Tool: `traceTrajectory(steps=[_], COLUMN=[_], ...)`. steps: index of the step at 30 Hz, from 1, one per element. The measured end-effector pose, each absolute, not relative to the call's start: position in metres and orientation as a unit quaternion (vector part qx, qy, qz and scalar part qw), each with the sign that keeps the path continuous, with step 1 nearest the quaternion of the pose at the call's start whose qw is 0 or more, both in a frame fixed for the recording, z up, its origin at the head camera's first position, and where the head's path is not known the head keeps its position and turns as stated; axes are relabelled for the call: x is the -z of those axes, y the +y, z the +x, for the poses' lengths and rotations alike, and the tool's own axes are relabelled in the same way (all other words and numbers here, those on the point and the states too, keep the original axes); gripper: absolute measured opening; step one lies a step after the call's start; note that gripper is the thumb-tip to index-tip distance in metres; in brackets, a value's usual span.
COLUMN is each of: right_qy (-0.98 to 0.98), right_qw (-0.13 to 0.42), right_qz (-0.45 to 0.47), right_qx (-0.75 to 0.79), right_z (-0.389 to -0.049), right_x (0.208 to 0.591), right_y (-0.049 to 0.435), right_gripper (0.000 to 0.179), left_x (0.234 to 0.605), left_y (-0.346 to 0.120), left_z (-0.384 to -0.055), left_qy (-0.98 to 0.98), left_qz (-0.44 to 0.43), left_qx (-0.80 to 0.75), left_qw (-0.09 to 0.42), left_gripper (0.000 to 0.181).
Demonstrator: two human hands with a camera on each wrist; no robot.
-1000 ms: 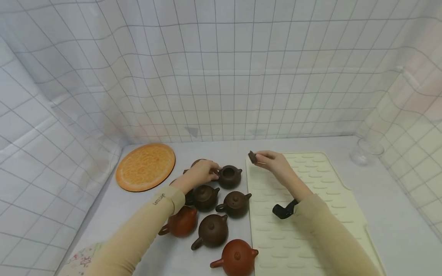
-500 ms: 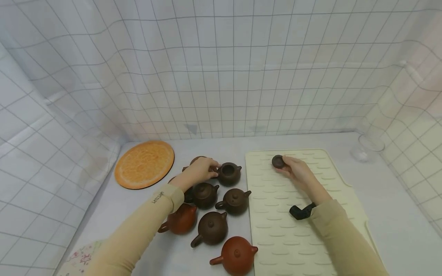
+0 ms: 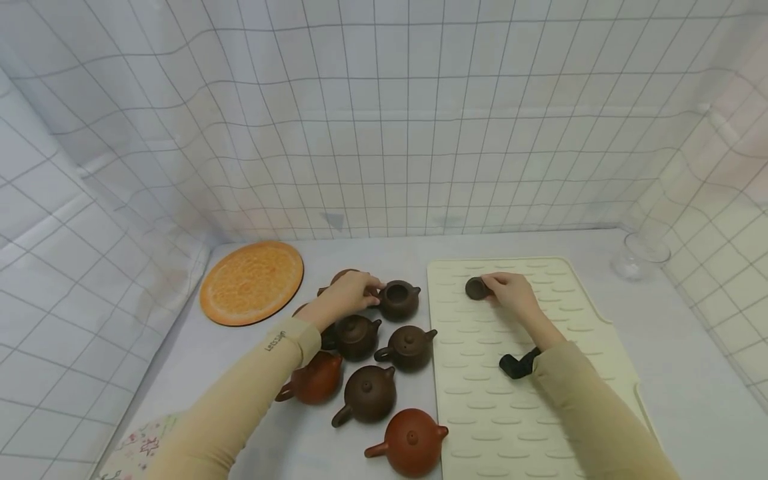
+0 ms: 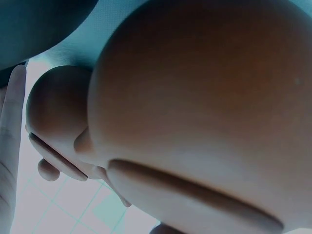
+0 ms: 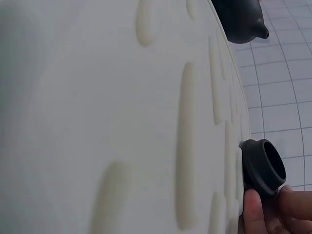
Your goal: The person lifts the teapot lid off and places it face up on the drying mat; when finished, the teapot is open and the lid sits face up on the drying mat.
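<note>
At the back of the group of teapots, my left hand (image 3: 354,293) pinches the handle side of a dark brown teapot (image 3: 400,300) whose mouth is uncovered. One finger (image 4: 12,141) shows in the left wrist view beside a dark rounded pot; the grip itself is hidden there. Over the back of the cream mat (image 3: 456,400), my right hand (image 3: 512,293) holds the small dark teapot lid (image 3: 477,288) by its edge, hollow side up. The right wrist view has the lid (image 5: 263,168) against the mat's surface between fingers and thumb.
Several lidded teapots stand left of the mat, among them a dark brown one (image 3: 410,348) and a reddish one (image 3: 413,443). A round orange pizza-patterned board (image 3: 252,283) lies at back left. A clear glass (image 3: 641,257) stands at back right. Gridded curtains enclose the table.
My right hand has carried the lid rightward from beside the teapot to over the mat, turning its hollow side up, then shifted slightly left and lower. The left hand stays at the teapot.
</note>
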State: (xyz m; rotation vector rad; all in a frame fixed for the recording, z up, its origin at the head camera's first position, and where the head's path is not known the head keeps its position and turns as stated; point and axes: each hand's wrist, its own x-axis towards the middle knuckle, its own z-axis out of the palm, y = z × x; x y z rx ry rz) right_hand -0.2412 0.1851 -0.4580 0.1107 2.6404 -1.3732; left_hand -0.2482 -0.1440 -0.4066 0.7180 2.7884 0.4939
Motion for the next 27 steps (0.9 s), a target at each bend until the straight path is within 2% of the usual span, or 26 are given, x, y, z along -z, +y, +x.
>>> traceTrajectory(steps=[6,16,20,27], right_qy=[0.871,0.887,0.903,0.918], right_qw=[0.084,0.093,0.069,0.021], right_qz=[0.05,0.027,0.006,-0.029], right_qx=[0.482,0.451,0.423,0.396], right_z=[-0.244,-0.247,-0.245,-0.234], right_x=[0.46,0.457,0.449,0.428], right_y=[0.187,0.185,0.183,0.175], right_gripper=[0.037,0.041,0.042,0.038], left_x=[0.407,0.408,0.404,0.381], left_y=[-0.144,-0.145,-0.146,-0.152], left_z=[-0.248,-0.249,-0.249,-0.231], left_qy=[0.949,0.949,0.949,0.944], left_qz=[0.244,0.246,0.254,0.286], left_qx=[-0.165,-0.161,-0.144,-0.133], left_qw=[0.107,0.116,0.121,0.096], left_gripper=[0.035,0.035,0.039,0.044])
